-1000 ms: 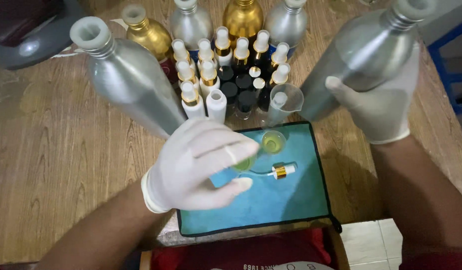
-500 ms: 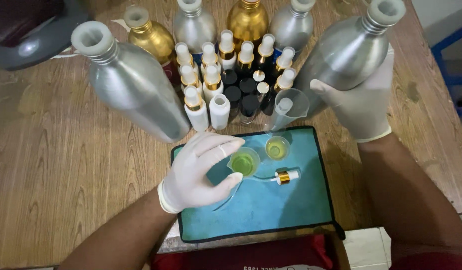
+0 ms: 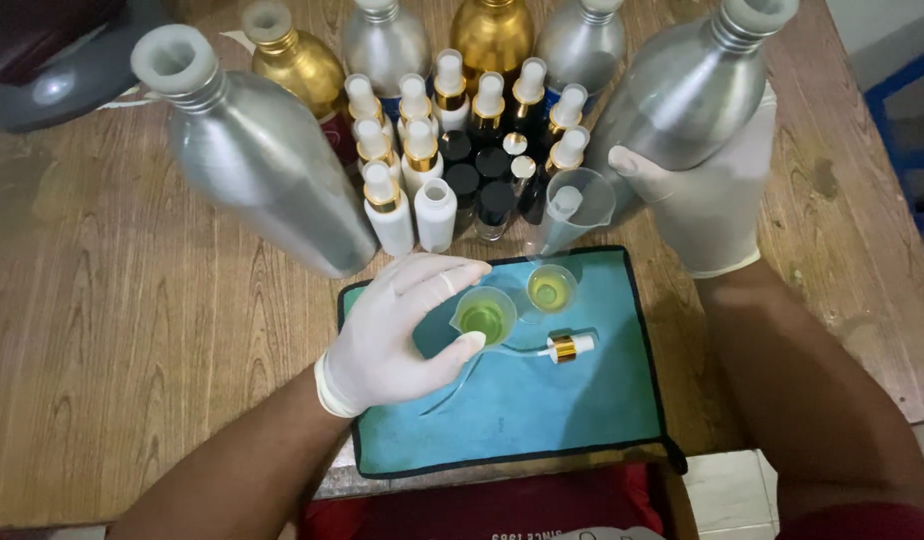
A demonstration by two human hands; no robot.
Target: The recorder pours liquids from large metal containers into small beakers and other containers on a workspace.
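Far left: wooden plank table (image 3: 112, 330), with a large brushed-silver aluminium bottle (image 3: 257, 165) lying tilted, its open white-lined neck toward the upper left. Behind it, a gold metal bottle (image 3: 292, 62) and more silver and gold bottles in a row.

Next, centre: a cluster of small white spray bottles with gold collars (image 3: 422, 130) standing packed together, black-capped vials just beside them.

In front, on a teal rectangular mat with black edging (image 3: 542, 410): left hand (image 3: 397, 335), in a white latex glove, fingers curled around a small clear plastic beaker of yellow-green liquid (image 3: 484, 318), thumb below and forefinger over the rim, clamped on it lightly; beaker upright on or just above the mat, hard to tell which. Just beside, a second small clear cup of yellowish liquid (image 3: 551, 289), and near that a glass dropper with gold-and-white cap (image 3: 557, 348) lying flat.

Further right: a clear plastic funnel-shaped measuring cup (image 3: 572, 205) standing at the mat's back edge. Right hand (image 3: 707, 205), also gloved, wrapped firmly around a second large silver aluminium bottle (image 3: 687, 95), tipped toward the centre, its uncapped neck up and away.

Risks, as a judgement: the pinch grip on the small beaker looks shallow, so a slip could spill liquid over the mat; the heavy tilted bottle could swing into the crowded small bottles and topple them; the second cup sits close enough to be knocked.
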